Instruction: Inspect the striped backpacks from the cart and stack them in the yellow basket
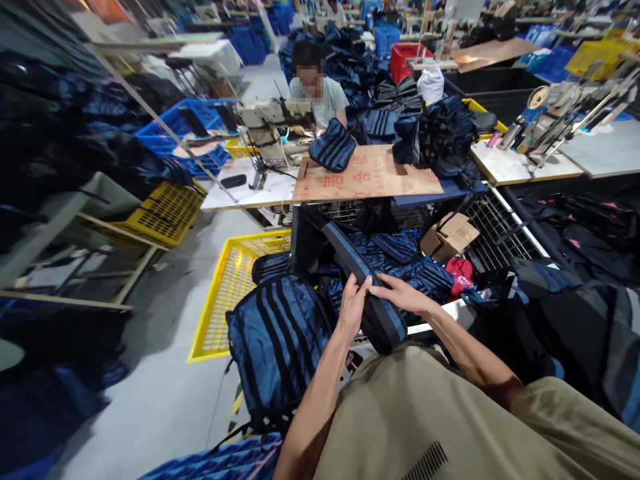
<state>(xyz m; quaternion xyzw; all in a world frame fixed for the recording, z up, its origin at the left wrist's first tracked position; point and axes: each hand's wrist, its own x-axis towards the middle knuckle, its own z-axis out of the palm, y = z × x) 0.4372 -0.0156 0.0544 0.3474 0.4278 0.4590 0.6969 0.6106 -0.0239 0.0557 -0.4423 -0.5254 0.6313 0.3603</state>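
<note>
Starting at far left, we have the yellow basket (215, 293) at 9 o'clock from where the 2 hands meet, dark goods lying against its right side. Next along, the striped blue bag (280, 333) sits at 8 o'clock, its black stripes slanting, just beside the left forearm. Up between 11 and 12 o'clock, well apart, a co-worker (327, 100) sits at a sewing machine (273, 127).

Now to the centre! The left hand (351, 308) is clamped on the dark band (345, 251) from its 9 o'clock edge, thumb on top. And that band is what matters: blue stripe down its middle, long axis running 11 o'clock to 5 o'clock, the near end dropping close to the person's lap. It lies at 3 o'clock from the left palm and 9 o'clock from the right, squarely between them, so neither hand has to reach.

Across it, the right hand (406, 295) grips from the 3 o'clock edge, its thumb almost meeting the left thumb; what its hidden fingers do underneath, I cannot tell.

Further right, an open carton (449, 237) stands at 2 o'clock, and a red bundle (460, 277) lies near 3 o'clock.
</note>
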